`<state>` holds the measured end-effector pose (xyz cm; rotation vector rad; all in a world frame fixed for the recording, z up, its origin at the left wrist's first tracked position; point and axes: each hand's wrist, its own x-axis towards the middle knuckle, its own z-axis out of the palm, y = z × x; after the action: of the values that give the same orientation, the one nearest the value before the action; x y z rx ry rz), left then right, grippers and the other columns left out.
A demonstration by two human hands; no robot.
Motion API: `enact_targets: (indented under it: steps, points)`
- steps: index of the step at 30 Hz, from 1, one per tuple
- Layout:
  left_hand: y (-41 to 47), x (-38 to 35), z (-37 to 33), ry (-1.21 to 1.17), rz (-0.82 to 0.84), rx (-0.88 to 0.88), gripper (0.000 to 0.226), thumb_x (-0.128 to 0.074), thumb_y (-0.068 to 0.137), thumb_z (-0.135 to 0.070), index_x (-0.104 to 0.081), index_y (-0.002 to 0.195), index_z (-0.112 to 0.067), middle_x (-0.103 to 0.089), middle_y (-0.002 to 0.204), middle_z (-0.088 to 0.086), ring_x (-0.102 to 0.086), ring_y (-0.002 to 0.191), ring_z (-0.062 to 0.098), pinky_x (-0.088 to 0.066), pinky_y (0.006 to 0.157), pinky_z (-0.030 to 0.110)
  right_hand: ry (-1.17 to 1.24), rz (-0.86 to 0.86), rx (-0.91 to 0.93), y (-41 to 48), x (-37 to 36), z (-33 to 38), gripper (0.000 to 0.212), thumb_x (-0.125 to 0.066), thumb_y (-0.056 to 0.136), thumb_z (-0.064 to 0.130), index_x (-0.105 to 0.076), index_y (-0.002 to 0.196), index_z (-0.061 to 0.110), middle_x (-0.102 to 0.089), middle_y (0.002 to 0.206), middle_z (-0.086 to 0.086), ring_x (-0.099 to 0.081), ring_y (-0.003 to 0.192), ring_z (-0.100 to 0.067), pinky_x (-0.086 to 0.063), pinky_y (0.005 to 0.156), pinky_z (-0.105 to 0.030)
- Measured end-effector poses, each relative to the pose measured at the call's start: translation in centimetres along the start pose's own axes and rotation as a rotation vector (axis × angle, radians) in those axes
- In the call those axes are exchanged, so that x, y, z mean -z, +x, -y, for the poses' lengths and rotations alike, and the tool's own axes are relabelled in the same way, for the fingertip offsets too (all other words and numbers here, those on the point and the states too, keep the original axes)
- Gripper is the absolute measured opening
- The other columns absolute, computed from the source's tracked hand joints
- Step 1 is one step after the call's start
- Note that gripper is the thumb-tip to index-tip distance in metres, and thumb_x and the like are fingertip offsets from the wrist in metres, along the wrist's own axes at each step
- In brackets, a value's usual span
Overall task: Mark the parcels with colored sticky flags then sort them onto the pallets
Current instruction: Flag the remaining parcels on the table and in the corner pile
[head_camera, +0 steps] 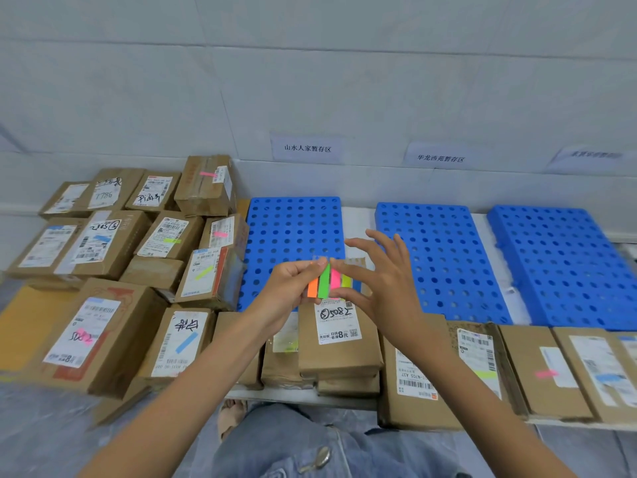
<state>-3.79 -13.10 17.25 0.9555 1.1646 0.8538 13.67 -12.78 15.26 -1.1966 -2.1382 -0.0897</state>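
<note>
My left hand (293, 284) grips a pad of colored sticky flags (331, 281) with orange, green, pink, yellow and blue strips, held above the front parcels. My right hand (379, 281) pinches the top of the pad at the pink strip, its other fingers spread. Directly under the pad lies a brown parcel (339, 336) with a white label and handwritten digits. Three blue perforated pallets lie along the wall: left (293, 229), middle (437, 257), right (565, 267).
Several flagged cardboard parcels (113, 257) are stacked at the left. More parcels (551, 370) line the front right edge. Three paper signs (306, 148) hang on the white wall above the pallets. My knees in jeans (310, 443) show at the bottom.
</note>
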Motion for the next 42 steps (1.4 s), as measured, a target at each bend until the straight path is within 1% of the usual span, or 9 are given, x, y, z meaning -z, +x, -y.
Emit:
enact_targets:
  steps: [6, 10, 14, 20, 25, 30, 32, 36, 42]
  points:
    - [0.0, 0.1, -0.4, 0.07, -0.04, -0.009, 0.029, -0.056, 0.092, -0.033, -0.072, 0.097, -0.009, -0.071, 0.081, 0.008, -0.064, 0.067, 0.012, -0.051, 0.057, 0.017, -0.132, 0.001, 0.101, 0.1, 0.6, 0.3, 0.03, -0.062, 0.083, 0.045, -0.068, 0.103, 0.024, -0.061, 0.117, -0.005, -0.046, 0.122, -0.028, -0.025, 0.108, -0.059]
    - [-0.1, 0.2, -0.6, 0.07, -0.076, 0.013, 0.023, -0.059, 0.091, -0.031, -0.073, 0.085, -0.013, -0.069, 0.075, 0.007, -0.062, 0.063, 0.012, -0.051, 0.056, 0.016, -0.217, -0.064, 0.221, 0.0, 0.4, 0.5, 0.009, -0.065, 0.085, 0.022, -0.067, 0.09, 0.015, -0.065, 0.099, -0.005, -0.058, 0.104, -0.028, -0.031, 0.106, -0.054]
    - [0.0, 0.3, -0.1, 0.066, -0.095, 0.044, 0.029, -0.059, 0.09, -0.03, -0.071, 0.096, -0.005, -0.065, 0.083, 0.015, -0.06, 0.067, 0.014, -0.051, 0.056, 0.015, -0.208, -0.024, 0.223, -0.3, -0.3, 0.8, 0.004, -0.064, 0.083, 0.014, -0.066, 0.086, 0.014, -0.064, 0.088, -0.002, -0.061, 0.087, -0.023, -0.041, 0.101, -0.048]
    - [-0.4, 0.5, 0.1, -0.018, -0.006, 0.103, 0.025, -0.056, 0.093, -0.026, -0.068, 0.102, -0.006, -0.068, 0.071, -0.002, -0.06, 0.058, 0.003, -0.049, 0.055, 0.015, 0.102, 0.085, -0.004, -0.1, -0.3, 1.4, 0.016, -0.056, 0.086, 0.025, -0.068, 0.081, 0.015, -0.062, 0.08, 0.004, -0.057, 0.079, -0.017, -0.04, 0.083, -0.023]
    - [-0.8, 0.6, 0.4, 0.041, 0.113, 0.099, 0.025, -0.062, 0.089, -0.02, -0.064, 0.112, -0.01, -0.068, 0.089, -0.002, -0.064, 0.082, 0.006, -0.05, 0.066, 0.017, 0.233, 0.191, -0.241, 0.5, 0.0, 1.8, 0.012, -0.074, 0.077, 0.019, -0.063, 0.072, 0.022, -0.052, 0.07, 0.011, -0.045, 0.074, -0.01, -0.037, 0.065, -0.023]
    - [-0.8, 0.9, 0.5, 0.126, 0.119, 0.076, 0.032, -0.068, 0.085, -0.023, -0.064, 0.115, -0.013, -0.066, 0.079, -0.006, -0.062, 0.072, 0.002, -0.05, 0.071, 0.018, 0.534, 0.334, -0.483, 1.3, 0.8, 1.7, 0.018, -0.078, 0.071, 0.027, -0.064, 0.063, 0.034, -0.059, 0.069, 0.004, -0.046, 0.071, -0.008, -0.035, 0.064, -0.013]
    - [-0.8, 1.0, 0.6, 0.133, 0.13, 0.064, 0.031, -0.068, 0.084, -0.024, -0.066, 0.114, -0.015, -0.065, 0.075, -0.007, -0.061, 0.069, 0.002, -0.05, 0.07, 0.019, 0.651, 0.366, -0.533, 1.5, 1.1, 1.5, 0.015, -0.079, 0.069, 0.028, -0.068, 0.064, 0.036, -0.064, 0.071, -0.004, -0.045, 0.065, -0.009, -0.036, 0.06, -0.015]
    - [-1.0, 1.2, 0.7, 0.104, 0.147, 0.062, 0.022, -0.063, 0.088, -0.023, -0.066, 0.108, -0.016, -0.066, 0.076, -0.007, -0.061, 0.069, 0.002, -0.051, 0.068, 0.017, 0.828, 0.407, -0.595, 1.6, 1.2, 0.8, 0.009, -0.077, 0.072, 0.021, -0.073, 0.068, 0.029, -0.069, 0.068, 0.004, -0.047, 0.066, -0.011, -0.038, 0.06, -0.018]
    - [-1.1, 0.7, 0.7, 0.023, 0.124, 0.121, 0.033, -0.063, 0.084, -0.036, -0.066, 0.106, -0.012, -0.066, 0.084, 0.0, -0.063, 0.067, 0.006, -0.053, 0.068, 0.021, 0.869, 0.394, -0.62, 1.4, 0.7, 1.1, 0.005, -0.074, 0.076, 0.02, -0.074, 0.072, 0.023, -0.071, 0.069, 0.005, -0.055, 0.07, -0.02, -0.045, 0.068, -0.03]
